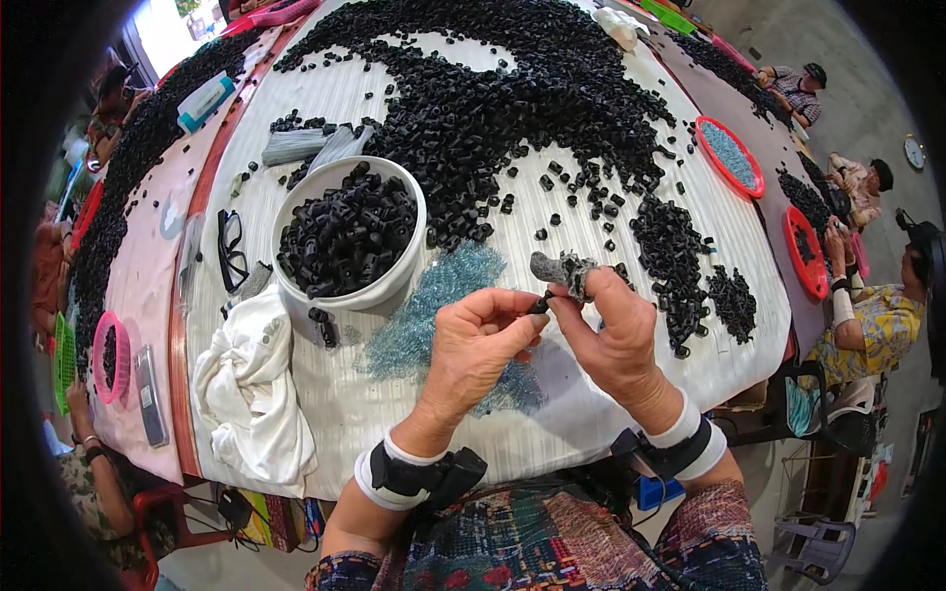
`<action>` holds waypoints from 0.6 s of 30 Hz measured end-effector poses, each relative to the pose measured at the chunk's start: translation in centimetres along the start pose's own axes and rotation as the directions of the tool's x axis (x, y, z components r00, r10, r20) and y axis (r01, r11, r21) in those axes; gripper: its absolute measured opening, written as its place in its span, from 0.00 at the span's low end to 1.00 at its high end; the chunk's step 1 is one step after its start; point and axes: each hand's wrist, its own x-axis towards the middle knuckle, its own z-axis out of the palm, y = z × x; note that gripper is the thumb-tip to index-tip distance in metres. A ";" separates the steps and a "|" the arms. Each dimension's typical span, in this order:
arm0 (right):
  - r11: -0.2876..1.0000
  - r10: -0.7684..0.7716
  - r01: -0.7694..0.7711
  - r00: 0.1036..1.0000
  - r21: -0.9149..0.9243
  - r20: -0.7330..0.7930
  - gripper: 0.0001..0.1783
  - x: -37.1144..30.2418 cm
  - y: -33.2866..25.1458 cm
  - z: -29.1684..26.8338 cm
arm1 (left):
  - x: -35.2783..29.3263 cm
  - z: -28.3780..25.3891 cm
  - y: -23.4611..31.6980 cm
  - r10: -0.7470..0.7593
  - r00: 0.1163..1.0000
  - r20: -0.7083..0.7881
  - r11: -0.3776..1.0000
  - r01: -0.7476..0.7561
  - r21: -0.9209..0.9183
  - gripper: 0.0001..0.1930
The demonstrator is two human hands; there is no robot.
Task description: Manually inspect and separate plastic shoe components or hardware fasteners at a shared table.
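Over the near middle of the table, both my hands meet at one small black plastic part [539, 305]. My left hand [473, 335] pinches it between thumb and fingertips. The thumb of my right hand [621, 345] touches its other end, and the right fingers are curled closed. A grey, frayed cloth-like piece [565, 271] sits at my right index finger, seemingly around it. Below my hands lies a spread pile of small translucent blue-grey pieces [434, 300]. To the left stands a white bowl [414, 258] full of black plastic parts [345, 231].
A big heap of black parts [493, 108] covers the far table, with smaller piles [670, 261] at right. Glasses [231, 251] and a white cloth [251, 379] lie at left. A red tray [703, 128] holds blue-grey pieces. Other people sit at both sides.
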 end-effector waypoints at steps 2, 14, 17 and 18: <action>0.999 -0.040 0.040 0.999 -0.030 -0.003 0.12 -0.1 0.2 0.1 | 0.1 0.0 0.0 -0.013 1.000 -0.010 1.000 0.013 0.025 0.10; 0.992 -0.071 0.077 0.996 -0.104 0.055 0.12 0.0 -0.8 0.1 | 0.0 0.2 -0.2 -0.013 0.998 -0.064 0.998 0.017 0.065 0.09; 0.989 -0.067 0.079 0.993 -0.124 0.096 0.12 -0.1 -1.0 -0.1 | 0.0 0.3 -0.3 -0.014 0.998 -0.063 0.996 0.019 0.082 0.08; 0.988 -0.071 0.083 0.993 -0.132 0.096 0.11 -0.1 -1.0 -0.1 | 0.0 0.3 -0.4 -0.008 0.998 -0.060 0.996 0.013 0.090 0.08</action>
